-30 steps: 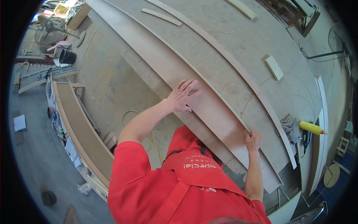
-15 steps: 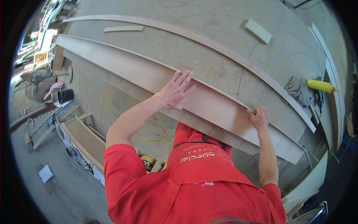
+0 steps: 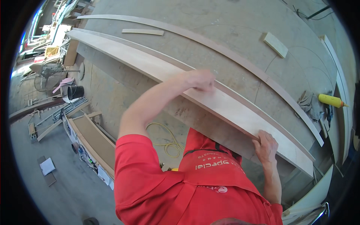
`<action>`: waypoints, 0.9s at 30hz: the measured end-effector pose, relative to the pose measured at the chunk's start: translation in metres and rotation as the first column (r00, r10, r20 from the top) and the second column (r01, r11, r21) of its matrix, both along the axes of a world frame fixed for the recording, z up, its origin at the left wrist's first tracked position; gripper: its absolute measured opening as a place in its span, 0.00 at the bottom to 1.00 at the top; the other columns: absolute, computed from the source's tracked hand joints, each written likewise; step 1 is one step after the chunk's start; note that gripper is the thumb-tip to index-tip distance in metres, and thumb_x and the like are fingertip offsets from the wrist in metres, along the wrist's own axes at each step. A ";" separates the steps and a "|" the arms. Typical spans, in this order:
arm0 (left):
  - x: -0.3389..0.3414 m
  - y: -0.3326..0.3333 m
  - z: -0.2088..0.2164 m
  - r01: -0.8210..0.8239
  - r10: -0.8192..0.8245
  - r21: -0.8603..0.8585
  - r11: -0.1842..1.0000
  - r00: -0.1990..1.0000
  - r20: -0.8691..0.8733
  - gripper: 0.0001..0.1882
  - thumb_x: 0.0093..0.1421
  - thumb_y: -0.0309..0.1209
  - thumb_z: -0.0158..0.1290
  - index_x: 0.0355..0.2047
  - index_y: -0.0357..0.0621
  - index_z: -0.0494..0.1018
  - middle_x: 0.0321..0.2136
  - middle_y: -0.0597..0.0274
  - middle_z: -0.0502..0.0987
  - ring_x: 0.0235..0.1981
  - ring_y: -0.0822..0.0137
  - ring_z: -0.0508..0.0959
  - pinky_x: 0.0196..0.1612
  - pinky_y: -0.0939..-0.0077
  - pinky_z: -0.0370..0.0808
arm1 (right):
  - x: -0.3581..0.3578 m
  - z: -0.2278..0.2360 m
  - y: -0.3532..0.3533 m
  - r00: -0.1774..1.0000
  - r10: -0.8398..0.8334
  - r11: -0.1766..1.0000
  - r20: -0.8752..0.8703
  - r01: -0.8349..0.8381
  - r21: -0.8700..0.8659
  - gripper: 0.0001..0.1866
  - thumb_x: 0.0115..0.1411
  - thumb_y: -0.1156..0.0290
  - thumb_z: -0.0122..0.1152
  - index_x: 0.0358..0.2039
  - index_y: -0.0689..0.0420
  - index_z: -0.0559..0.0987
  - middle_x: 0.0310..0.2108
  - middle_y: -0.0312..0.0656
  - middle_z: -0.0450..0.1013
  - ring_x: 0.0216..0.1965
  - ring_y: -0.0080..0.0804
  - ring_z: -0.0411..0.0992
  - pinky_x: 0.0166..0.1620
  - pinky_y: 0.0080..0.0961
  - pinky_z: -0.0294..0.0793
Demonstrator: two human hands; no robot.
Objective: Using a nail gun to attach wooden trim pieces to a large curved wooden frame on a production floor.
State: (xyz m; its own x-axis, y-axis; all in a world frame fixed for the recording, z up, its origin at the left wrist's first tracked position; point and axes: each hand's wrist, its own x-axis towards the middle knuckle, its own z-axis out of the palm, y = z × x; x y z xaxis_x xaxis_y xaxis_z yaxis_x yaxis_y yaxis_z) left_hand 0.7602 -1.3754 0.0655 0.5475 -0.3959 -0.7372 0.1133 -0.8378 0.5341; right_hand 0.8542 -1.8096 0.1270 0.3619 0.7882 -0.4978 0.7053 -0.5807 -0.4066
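A long, wide, curved pale wooden board (image 3: 150,62) lies across a big grey worktable (image 3: 225,22), running from upper left to lower right. My left hand (image 3: 200,79) is blurred; it sits with curled fingers on the board's far edge near its middle. My right hand (image 3: 266,144) grips the board's near edge close to its right end. A thinner curved wooden strip (image 3: 232,52) lies just beyond the board, following the same arc.
A short flat strip (image 3: 142,32) and a small wooden block (image 3: 275,44) lie on the table. A yellow bottle (image 3: 330,100) and grey rags (image 3: 309,103) are at the right. Below the table are a yellow cord (image 3: 168,138), a black bucket (image 3: 75,92) and a long wooden frame (image 3: 93,140).
My left hand went from lying flat with spread fingers to curled on the board's far edge. The view swung, so the board now lies flatter across the picture. My right hand kept its grip.
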 end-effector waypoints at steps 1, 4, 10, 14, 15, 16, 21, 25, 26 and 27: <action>-0.003 0.006 0.000 -0.067 0.067 0.077 0.995 0.998 0.006 0.54 0.40 0.66 0.70 0.58 0.38 0.76 0.71 0.32 0.56 0.74 0.43 0.56 0.74 0.48 0.56 | 0.001 -0.011 -0.004 1.000 -0.013 0.996 -0.015 0.011 -0.084 0.32 0.55 0.66 0.73 0.60 0.62 0.75 0.57 0.57 0.75 0.60 0.56 0.73 0.63 0.43 0.73; -0.040 0.020 0.009 -0.196 0.194 0.223 0.955 0.981 0.031 0.53 0.43 0.67 0.68 0.60 0.41 0.74 0.69 0.30 0.58 0.72 0.43 0.59 0.74 0.45 0.56 | 0.018 -0.062 -0.079 0.995 -0.095 0.897 0.016 0.093 -0.433 0.37 0.51 0.69 0.75 0.61 0.62 0.73 0.61 0.58 0.71 0.64 0.53 0.70 0.63 0.45 0.72; -0.178 0.039 -0.011 -0.320 0.084 0.226 0.920 0.726 0.683 0.61 0.43 0.62 0.71 0.73 0.49 0.60 0.73 0.31 0.52 0.75 0.39 0.51 0.74 0.37 0.51 | -0.036 -0.060 0.012 0.924 -0.004 0.973 0.382 -0.085 0.217 0.46 0.52 0.64 0.75 0.68 0.64 0.65 0.71 0.59 0.60 0.72 0.56 0.59 0.72 0.49 0.60; -0.195 0.052 -0.036 -0.236 -0.038 0.349 0.907 0.779 0.626 0.63 0.42 0.61 0.71 0.75 0.52 0.57 0.75 0.32 0.45 0.76 0.35 0.46 0.74 0.34 0.49 | -0.078 -0.096 0.039 0.918 -0.112 0.973 0.380 0.024 0.229 0.52 0.54 0.58 0.74 0.73 0.65 0.57 0.75 0.59 0.53 0.76 0.57 0.52 0.75 0.52 0.53; -0.194 0.055 -0.040 -0.201 -0.071 0.364 0.909 0.787 0.613 0.63 0.42 0.61 0.71 0.75 0.53 0.57 0.76 0.32 0.42 0.77 0.34 0.44 0.74 0.34 0.48 | -0.083 -0.112 0.040 0.914 -0.121 0.980 0.387 0.046 0.196 0.54 0.53 0.56 0.74 0.73 0.66 0.56 0.76 0.60 0.51 0.76 0.57 0.50 0.75 0.52 0.52; -0.194 0.059 -0.042 -0.199 -0.074 0.368 0.908 0.789 0.609 0.63 0.42 0.61 0.71 0.75 0.53 0.57 0.76 0.32 0.42 0.77 0.34 0.44 0.74 0.34 0.48 | -0.085 -0.119 0.047 0.912 -0.126 0.984 0.391 0.065 0.166 0.56 0.53 0.55 0.75 0.73 0.67 0.54 0.76 0.60 0.49 0.77 0.58 0.48 0.75 0.53 0.50; -0.188 0.073 -0.055 -0.161 -0.236 0.479 0.863 0.711 0.663 0.60 0.39 0.64 0.70 0.68 0.45 0.65 0.73 0.28 0.49 0.75 0.33 0.49 0.73 0.35 0.50 | -0.075 -0.129 0.063 0.909 -0.163 0.976 0.384 0.091 0.199 0.58 0.51 0.53 0.75 0.73 0.68 0.54 0.76 0.61 0.49 0.77 0.58 0.48 0.76 0.51 0.50; -0.175 0.073 -0.047 -0.151 -0.273 0.490 0.858 0.674 0.686 0.56 0.38 0.65 0.70 0.61 0.39 0.72 0.71 0.26 0.55 0.72 0.32 0.55 0.71 0.36 0.54 | -0.053 -0.102 0.062 0.941 -0.181 0.978 0.287 0.140 0.156 0.59 0.49 0.55 0.77 0.73 0.67 0.54 0.76 0.60 0.50 0.77 0.58 0.48 0.76 0.50 0.49; -0.164 0.075 -0.036 -0.118 -0.271 0.477 0.871 0.694 0.667 0.55 0.38 0.65 0.70 0.58 0.37 0.74 0.69 0.25 0.57 0.71 0.32 0.57 0.71 0.36 0.55 | -0.044 -0.098 0.062 0.945 -0.167 0.982 0.280 0.134 0.132 0.60 0.48 0.54 0.77 0.74 0.67 0.54 0.76 0.60 0.50 0.77 0.58 0.48 0.76 0.50 0.50; -0.155 0.076 -0.027 -0.086 -0.270 0.463 0.882 0.713 0.647 0.53 0.37 0.64 0.70 0.56 0.36 0.75 0.68 0.25 0.59 0.70 0.31 0.60 0.70 0.36 0.56 | -0.036 -0.093 0.061 0.950 -0.152 0.986 0.274 0.127 0.108 0.61 0.48 0.53 0.78 0.74 0.66 0.54 0.76 0.60 0.50 0.77 0.57 0.48 0.76 0.49 0.50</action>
